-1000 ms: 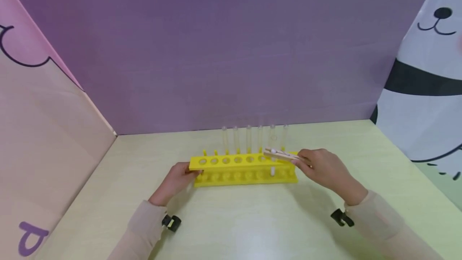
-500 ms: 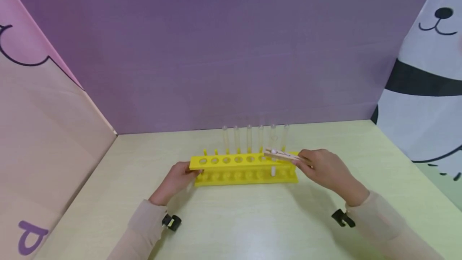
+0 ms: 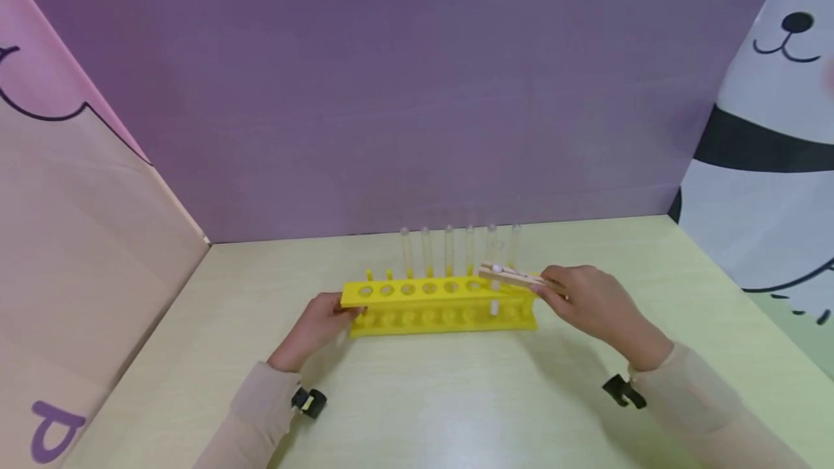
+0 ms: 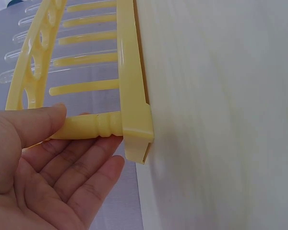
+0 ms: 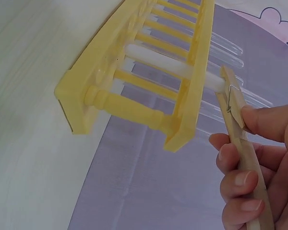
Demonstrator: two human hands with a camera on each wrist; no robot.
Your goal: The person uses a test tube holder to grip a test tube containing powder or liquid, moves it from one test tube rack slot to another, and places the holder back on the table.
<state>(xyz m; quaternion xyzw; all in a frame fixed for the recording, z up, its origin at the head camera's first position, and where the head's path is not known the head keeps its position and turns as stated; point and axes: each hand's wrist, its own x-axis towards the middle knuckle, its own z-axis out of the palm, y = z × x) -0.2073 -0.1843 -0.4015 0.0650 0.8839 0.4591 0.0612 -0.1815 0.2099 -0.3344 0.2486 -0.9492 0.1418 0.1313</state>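
- holding: left hand [image 3: 317, 326], thumb and fingers closed about the end post [image 4: 86, 125] of the rack.
- holding: right hand [image 3: 589, 306], fingers wrapped round a wooden clamp [image 5: 236, 129] with a metal spring; its tip points inward, away from the palm.
- one white tube [image 5: 158, 61], just beyond the right hand's fingertips; upright in the rack, passing through the upper board, its upper end at the clamp's tip.
- one yellow rack [image 3: 391, 300], two-tiered, with round holes, spanning the gap between the hands; second end post [image 5: 129, 109] near the right hand.
- two sleeves [image 3: 684, 389], pale, one behind each hand, each with a black wrist mount [image 3: 624, 391] at the cuff.
- yellow pegs [image 4: 86, 87], one row, behind the rack's holes as seen from the hands.
- six clear tubes [image 3: 449, 248], rounded ends up, set over pegs, beyond both hands.
- one pale table [image 3: 417, 396], below the hands.
- one purple backdrop [image 3: 417, 93], well beyond both hands.
- one panda-printed panel [image 3: 782, 201], far out past the right hand.
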